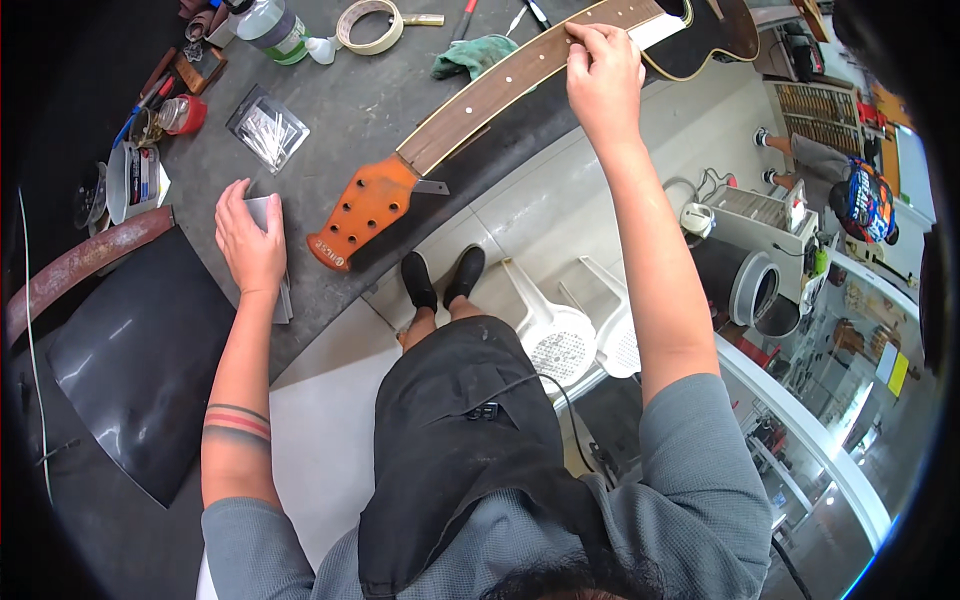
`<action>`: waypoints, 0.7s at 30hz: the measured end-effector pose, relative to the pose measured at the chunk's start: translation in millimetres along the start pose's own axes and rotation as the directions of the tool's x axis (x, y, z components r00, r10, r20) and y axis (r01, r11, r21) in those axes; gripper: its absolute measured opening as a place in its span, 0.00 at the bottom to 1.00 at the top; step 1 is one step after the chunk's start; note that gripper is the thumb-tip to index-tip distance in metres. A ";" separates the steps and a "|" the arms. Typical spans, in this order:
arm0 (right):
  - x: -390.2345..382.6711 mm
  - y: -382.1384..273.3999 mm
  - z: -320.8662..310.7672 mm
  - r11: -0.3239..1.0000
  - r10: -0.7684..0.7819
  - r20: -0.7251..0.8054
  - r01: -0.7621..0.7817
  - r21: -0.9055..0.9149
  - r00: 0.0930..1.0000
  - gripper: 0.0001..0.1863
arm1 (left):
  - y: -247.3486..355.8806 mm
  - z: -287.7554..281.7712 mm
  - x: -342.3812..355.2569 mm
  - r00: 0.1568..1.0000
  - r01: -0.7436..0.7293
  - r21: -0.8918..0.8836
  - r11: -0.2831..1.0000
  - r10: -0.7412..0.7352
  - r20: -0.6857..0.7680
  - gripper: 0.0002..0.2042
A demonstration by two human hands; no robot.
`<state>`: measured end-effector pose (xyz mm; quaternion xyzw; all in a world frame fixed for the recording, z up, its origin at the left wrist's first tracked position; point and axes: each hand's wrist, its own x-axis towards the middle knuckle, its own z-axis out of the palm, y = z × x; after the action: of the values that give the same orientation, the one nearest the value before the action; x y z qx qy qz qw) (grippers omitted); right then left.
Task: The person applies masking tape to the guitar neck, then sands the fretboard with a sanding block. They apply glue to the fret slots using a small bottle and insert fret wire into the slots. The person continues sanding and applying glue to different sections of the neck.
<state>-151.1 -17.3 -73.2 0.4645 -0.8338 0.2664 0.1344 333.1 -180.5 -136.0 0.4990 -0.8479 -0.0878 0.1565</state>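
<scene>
A guitar neck (485, 103) lies across the bench, its brown fretboard dotted with pale round inlays. Its orange headstock (365, 212) has several peg holes and points toward me. At the far right the neck meets a dark guitar body (735, 35) with cream edging. My right hand (608, 80) is closed, fingertips and thumb bunched at the fretboard's upper end; whatever they hold is hidden. Left of the headstock, my left hand (245, 240) is curled round a grey flat piece (263, 212) on the bench. More thin grey pieces (284, 302) show beneath that wrist.
Beyond the neck lie a green cloth (474, 57), a tape roll (370, 27) and a bottle (268, 30). A packet of thin white sticks (268, 130) is left of the neck. A black sheet (145, 365) lies at left. White stools (560, 350) stand below; another person (862, 200) is at right.
</scene>
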 end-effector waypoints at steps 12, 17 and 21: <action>19.1 -8.3 -11.0 0.997 0.021 0.155 -0.010 -0.072 0.988 0.11 | 2.4 -2.7 4.0 1.000 0.003 0.027 1.000 -0.003 0.014 0.25; 22.4 -8.2 -16.8 1.000 0.009 0.174 -0.010 0.009 0.985 0.10 | 3.2 -3.8 4.4 1.000 0.019 0.015 1.000 -0.019 0.013 0.25; 24.6 -17.8 -19.3 0.998 0.034 0.197 -0.024 -0.052 0.980 0.09 | 3.2 -3.0 4.0 1.000 0.018 0.023 1.000 -0.018 0.012 0.25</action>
<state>-149.6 -31.1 -40.1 0.4730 -0.8560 0.2000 0.0586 329.8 -182.4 -131.5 0.5078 -0.8452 -0.0826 0.1446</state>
